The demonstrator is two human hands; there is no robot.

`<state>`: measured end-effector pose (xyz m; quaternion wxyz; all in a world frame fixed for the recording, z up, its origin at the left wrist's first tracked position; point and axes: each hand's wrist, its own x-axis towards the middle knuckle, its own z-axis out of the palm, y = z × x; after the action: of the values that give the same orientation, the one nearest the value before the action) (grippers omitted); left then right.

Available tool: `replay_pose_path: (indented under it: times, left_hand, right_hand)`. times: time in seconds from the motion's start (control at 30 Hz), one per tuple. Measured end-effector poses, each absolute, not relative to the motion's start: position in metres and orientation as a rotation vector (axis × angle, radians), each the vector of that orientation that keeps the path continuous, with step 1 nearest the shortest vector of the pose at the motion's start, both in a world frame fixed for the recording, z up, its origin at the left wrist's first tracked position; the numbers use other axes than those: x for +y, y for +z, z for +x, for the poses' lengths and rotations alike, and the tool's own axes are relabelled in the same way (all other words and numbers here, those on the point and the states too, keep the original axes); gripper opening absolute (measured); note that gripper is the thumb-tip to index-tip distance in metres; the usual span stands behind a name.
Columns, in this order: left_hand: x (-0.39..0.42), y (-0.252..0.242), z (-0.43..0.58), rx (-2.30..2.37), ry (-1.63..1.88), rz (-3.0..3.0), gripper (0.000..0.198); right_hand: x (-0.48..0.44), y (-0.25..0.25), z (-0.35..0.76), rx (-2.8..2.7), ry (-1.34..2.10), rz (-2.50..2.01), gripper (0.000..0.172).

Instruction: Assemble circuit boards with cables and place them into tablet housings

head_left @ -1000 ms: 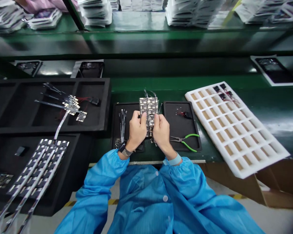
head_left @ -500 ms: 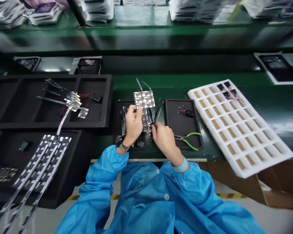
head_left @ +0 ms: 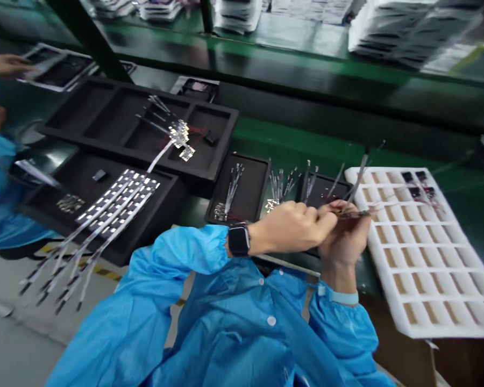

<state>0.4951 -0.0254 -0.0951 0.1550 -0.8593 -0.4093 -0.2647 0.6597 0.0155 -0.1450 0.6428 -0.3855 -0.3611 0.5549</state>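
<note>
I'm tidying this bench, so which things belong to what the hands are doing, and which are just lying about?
In use: left hand and right hand, both pinching the thin strip part; white foam tray just beside them.
Lying about: small black tray of strips; large black tray; long panel strips; shelf stacks; a co-worker's hand, far left.

Dim, motion-blurred, glare on shelves
</note>
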Motion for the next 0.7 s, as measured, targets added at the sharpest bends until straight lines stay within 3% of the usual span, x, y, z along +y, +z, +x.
replay_pose_path:
  times: [0.17,0.27,0.5,0.7]
  left_hand:
    - [-0.036,-0.074,0.521,-1.217,-0.404,-2.539,0.032]
    - [-0.042,-0.072,0.526,-1.174,-0.321,-2.570,0.030]
    - [-0.043,-0.071,0.526,-1.213,-0.267,-2.603,0.033]
    - [-0.031,-0.071,0.518,-1.532,-0.542,-2.771,0.028]
  right_hand:
    - [0.017,-0.157,0.657,-0.886,1.443,-0.738,0.028]
    - [0.016,-0.159,0.655,-0.902,1.503,-0.712,0.023]
    - [0.013,-0.157,0.653,-0.848,1.473,-0.781,0.025]
    - [0.010,-0.154,0.642,-0.706,1.323,-0.916,0.045]
